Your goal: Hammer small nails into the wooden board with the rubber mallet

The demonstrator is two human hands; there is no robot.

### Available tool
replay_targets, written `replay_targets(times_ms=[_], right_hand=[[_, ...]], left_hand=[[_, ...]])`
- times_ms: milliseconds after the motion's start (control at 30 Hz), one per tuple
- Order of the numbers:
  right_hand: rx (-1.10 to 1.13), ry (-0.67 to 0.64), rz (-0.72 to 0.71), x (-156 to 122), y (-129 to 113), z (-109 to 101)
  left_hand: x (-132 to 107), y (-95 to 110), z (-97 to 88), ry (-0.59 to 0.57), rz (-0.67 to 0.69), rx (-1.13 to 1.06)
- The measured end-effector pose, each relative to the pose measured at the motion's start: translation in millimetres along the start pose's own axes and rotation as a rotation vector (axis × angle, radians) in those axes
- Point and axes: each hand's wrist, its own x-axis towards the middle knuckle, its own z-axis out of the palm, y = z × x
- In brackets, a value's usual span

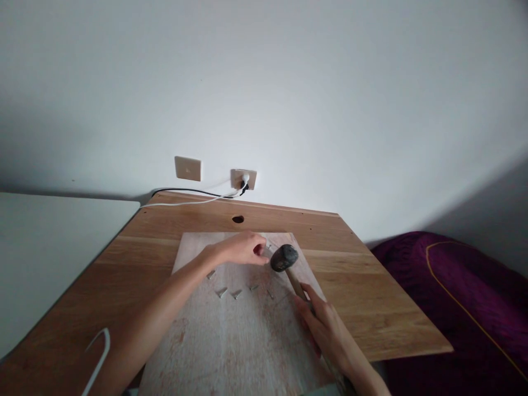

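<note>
My right hand (319,319) is wrapped round the wooden handle of a mallet (284,258) with a dark, rounded head. The head hovers over the far right part of a pale, worn wooden board (223,341). Close beside it, on the left, is my left hand (247,248), with thumb and fingers bent into a pinch. Something small and pale shows at those fingertips, too blurred to name. Several small metal screws (236,295) lie scattered on the board, nearer to me than my left hand. One more screw (211,274) lies under the left wrist.
The board rests on a wooden table (363,297) with a round cable hole (238,219). Cables (193,202) run along its back edge to a wall socket (243,179). A white panel (61,258) stands left, purple fabric (445,297) right. A white cord (106,341) hangs near my left arm.
</note>
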Motion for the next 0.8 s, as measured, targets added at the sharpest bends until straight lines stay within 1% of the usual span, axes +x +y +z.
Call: replay_targets(times_ms=[100, 167, 233, 333, 433, 533, 700, 800], right_hand=[[-0.005, -0.089, -0.008, 3.7, -2.6, -0.5], [0.007, -0.118, 0.003, 4.8, -4.2, -0.9], [0.014, -0.116, 0.008, 4.0, -5.3, -1.0], [0.005, -0.077, 0.004, 1.2, -7.3, -0.9], [0.006, -0.060, -0.007, -0.1, -9.9, -0.7], [0.017, -0.054, -0.013, 0.8, -10.2, -0.1], [0.009, -0.020, -0.035, 1.8, -6.3, 1.0], [0.014, -0.015, -0.037, 1.7, -4.3, 1.6]], left_hand=[[-4.9, 24.2, -3.8, -0.214, 0.017, 0.072], [-8.8, 37.0, -2.1, -0.288, 0.024, 0.148], [-12.1, 45.9, 0.4, -0.317, 0.013, 0.222], [-14.5, 55.3, 2.8, -0.323, 0.017, 0.293], [-13.6, 64.0, 6.1, -0.312, 0.094, 0.301], [-11.5, 71.0, 15.1, -0.288, 0.136, 0.369], [-10.9, 74.7, 33.5, -0.251, 0.173, 0.502], [-10.6, 71.8, 34.5, -0.236, 0.176, 0.482]])
